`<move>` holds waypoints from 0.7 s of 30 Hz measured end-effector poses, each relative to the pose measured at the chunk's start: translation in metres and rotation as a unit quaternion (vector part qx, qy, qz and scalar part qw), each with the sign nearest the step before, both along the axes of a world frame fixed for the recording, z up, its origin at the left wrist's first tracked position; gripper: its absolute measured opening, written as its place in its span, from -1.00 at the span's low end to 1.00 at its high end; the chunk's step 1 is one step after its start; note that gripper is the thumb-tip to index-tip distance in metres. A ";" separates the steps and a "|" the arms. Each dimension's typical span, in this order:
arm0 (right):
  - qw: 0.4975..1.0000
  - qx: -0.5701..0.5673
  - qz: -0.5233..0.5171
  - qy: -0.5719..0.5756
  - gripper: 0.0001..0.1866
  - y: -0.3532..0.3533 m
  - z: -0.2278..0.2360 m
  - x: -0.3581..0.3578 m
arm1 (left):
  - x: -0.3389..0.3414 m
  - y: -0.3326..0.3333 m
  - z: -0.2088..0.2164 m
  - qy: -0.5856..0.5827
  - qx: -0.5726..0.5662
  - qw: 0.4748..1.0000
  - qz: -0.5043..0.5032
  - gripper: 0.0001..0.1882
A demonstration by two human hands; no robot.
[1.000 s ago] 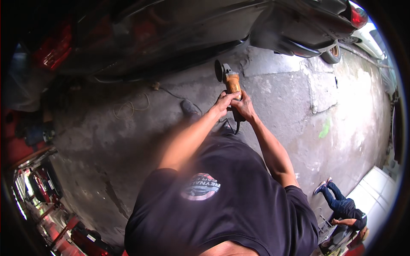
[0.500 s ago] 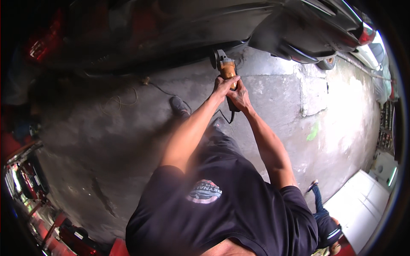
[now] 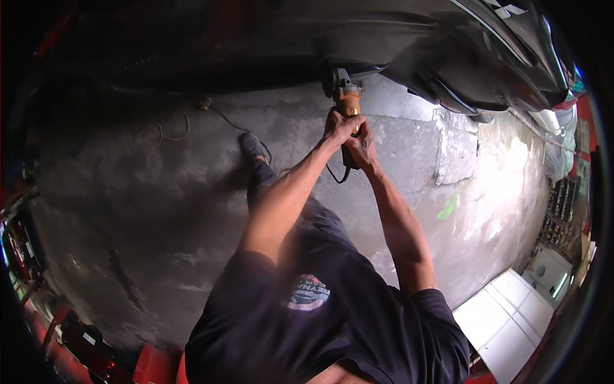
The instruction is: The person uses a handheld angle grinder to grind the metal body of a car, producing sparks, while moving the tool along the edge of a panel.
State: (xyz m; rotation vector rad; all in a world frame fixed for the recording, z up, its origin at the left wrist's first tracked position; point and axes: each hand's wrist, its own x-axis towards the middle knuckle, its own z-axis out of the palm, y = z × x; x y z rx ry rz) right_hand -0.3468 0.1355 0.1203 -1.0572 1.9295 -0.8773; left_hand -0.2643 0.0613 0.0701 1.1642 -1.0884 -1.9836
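Note:
An orange and black angle grinder (image 3: 349, 102) is held out in front of me by both hands. My left hand (image 3: 339, 127) wraps round the upper part of its body, just behind the metal head. Close beside and below it, my right hand (image 3: 362, 148) grips the rear of the body, where a black cord comes out. The dark disc (image 3: 330, 82) faces left, at the lower edge of a dark car (image 3: 268, 38). Whether the disc touches the car I cannot tell.
The cord runs left past my shoe (image 3: 252, 146) to a small plug or socket (image 3: 205, 104) on the concrete floor (image 3: 192, 198). A thin looped cable (image 3: 157, 136) lies farther left. White panels (image 3: 505, 313) stand at lower right; red equipment (image 3: 153, 365) is at lower left.
The view has turned, and the grinder and hands sit slightly farther right and lower in it. My left shoe appears farther left. The other person at lower right is out of view.

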 end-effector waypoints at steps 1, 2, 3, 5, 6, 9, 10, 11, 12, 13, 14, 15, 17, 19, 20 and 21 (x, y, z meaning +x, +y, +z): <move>1.000 -0.001 0.002 -0.004 -0.31 -0.001 -0.001 0.001 | 0.001 0.000 -0.001 -0.001 -0.002 1.000 0.004 -0.63; 1.000 -0.003 0.003 -0.007 -0.30 -0.001 -0.002 0.003 | 0.002 0.000 -0.003 -0.001 -0.003 1.000 0.008 -0.62; 1.000 -0.005 0.001 -0.007 -0.30 -0.001 -0.005 0.003 | 0.002 0.000 -0.004 -0.002 -0.005 1.000 0.011 -0.62; 1.000 -0.012 -0.002 -0.008 -0.29 -0.002 -0.008 0.005 | 0.001 -0.001 -0.004 -0.023 -0.005 1.000 0.013 -0.62; 1.000 0.000 -0.005 -0.007 -0.29 -0.002 -0.008 0.004 | 0.001 -0.002 -0.005 -0.033 -0.005 0.999 0.013 -0.62; 1.000 0.015 -0.020 -0.010 -0.32 -0.001 -0.001 0.006 | 0.000 -0.002 -0.005 -0.015 -0.014 1.000 0.010 -0.64; 1.000 0.006 -0.024 -0.014 -0.36 -0.001 0.000 0.009 | 0.000 -0.001 -0.009 -0.023 -0.016 0.999 0.017 -0.64; 0.999 -0.003 -0.029 -0.019 -0.39 -0.001 0.000 0.011 | 0.000 0.000 -0.014 -0.032 -0.018 0.999 0.024 -0.65; 0.999 -0.004 -0.027 -0.018 -0.39 -0.001 0.001 0.012 | -0.001 0.000 -0.018 -0.040 -0.020 0.999 0.030 -0.65; 0.999 -0.004 -0.029 -0.017 -0.40 0.000 0.002 0.011 | -0.003 0.001 -0.018 -0.034 -0.018 0.999 0.031 -0.65; 0.999 -0.003 -0.031 -0.015 -0.40 0.001 0.003 0.010 | -0.005 0.002 -0.018 -0.028 -0.015 0.999 0.031 -0.65; 0.999 -0.005 -0.032 -0.023 -0.40 0.002 -0.001 0.008 | -0.007 0.003 -0.019 -0.023 -0.012 0.999 0.031 -0.65; 0.999 -0.010 -0.030 -0.040 -0.40 0.000 -0.006 0.005 | -0.009 0.003 -0.025 -0.029 -0.024 0.999 0.039 -0.65; 1.000 -0.010 -0.011 -0.027 -0.35 0.000 -0.006 0.004 | -0.010 0.004 -0.030 -0.022 -0.028 0.998 0.051 -0.65; 1.000 -0.010 -0.001 -0.020 -0.33 -0.001 -0.004 0.004 | -0.010 0.004 -0.032 -0.012 -0.027 0.998 0.061 -0.65; 1.000 -0.011 0.004 -0.019 -0.34 -0.002 -0.005 0.004 | -0.009 0.004 -0.034 -0.002 -0.027 0.997 0.070 -0.65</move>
